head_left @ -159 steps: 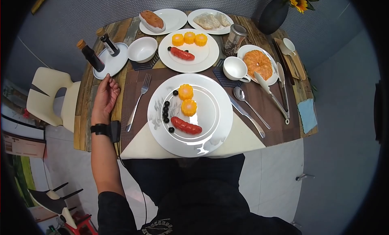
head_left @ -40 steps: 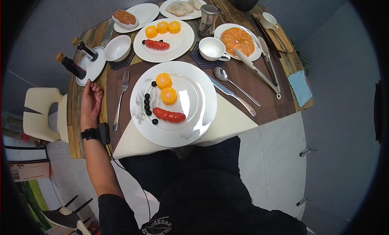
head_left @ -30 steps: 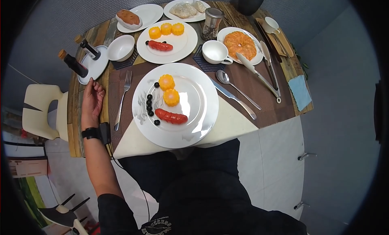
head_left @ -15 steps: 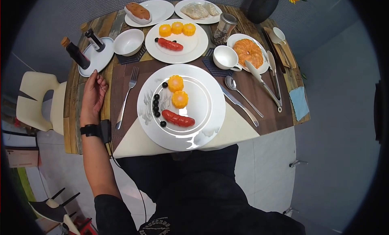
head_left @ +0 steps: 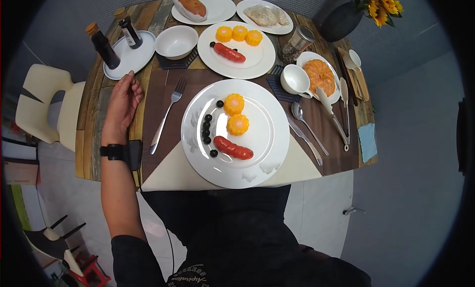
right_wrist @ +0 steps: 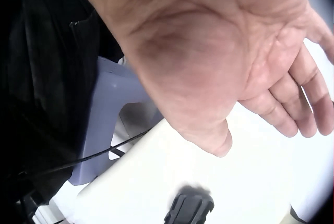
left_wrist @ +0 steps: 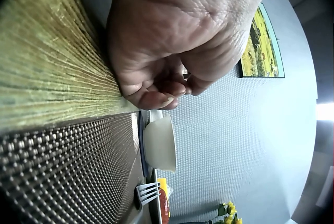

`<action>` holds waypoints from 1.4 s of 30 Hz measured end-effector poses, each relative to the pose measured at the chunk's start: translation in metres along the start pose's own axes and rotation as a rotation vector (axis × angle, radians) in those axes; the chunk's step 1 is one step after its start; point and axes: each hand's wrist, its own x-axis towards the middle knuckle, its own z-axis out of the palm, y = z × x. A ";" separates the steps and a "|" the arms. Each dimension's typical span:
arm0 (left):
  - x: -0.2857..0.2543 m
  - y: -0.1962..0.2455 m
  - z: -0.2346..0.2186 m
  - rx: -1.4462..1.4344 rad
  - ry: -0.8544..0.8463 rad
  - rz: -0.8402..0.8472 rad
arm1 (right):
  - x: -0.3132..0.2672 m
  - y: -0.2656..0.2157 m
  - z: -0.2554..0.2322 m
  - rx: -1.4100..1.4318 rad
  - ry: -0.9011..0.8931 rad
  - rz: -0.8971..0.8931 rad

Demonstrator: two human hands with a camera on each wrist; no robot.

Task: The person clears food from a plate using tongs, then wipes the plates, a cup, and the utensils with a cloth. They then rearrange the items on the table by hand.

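My left hand lies on the wooden table's left side, fingers loosely curled round nothing. Its fingertips are right by the rim of an oval plate bearing two dark bottles with cork-coloured tops. To its right lies a fork, beside a large white plate. That plate holds a red sausage, two yellow corn pieces and several small black balls. Outside the head view, my right hand shows in the right wrist view with straight fingers and nothing in it. A dark ribbed object is below it.
A knife and spoon lie right of the plate. Farther back stand a white bowl, a cup, a grinder and more food plates. Tongs and a blue cloth are at right.
The head view shifts about, and the tabletop changes place in it. The left hand keeps its place by the oval plate. The things on the table have not moved.
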 end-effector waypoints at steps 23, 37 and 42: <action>0.001 0.000 -0.005 -0.010 -0.001 0.001 | -0.127 -0.130 -0.279 0.348 0.633 -0.061; 0.001 0.000 -0.004 -0.016 0.018 0.002 | -0.109 -0.140 -0.373 1.118 1.634 -0.705; 0.000 0.001 -0.002 0.008 0.019 0.005 | -0.095 -0.151 -0.374 1.125 1.772 -0.637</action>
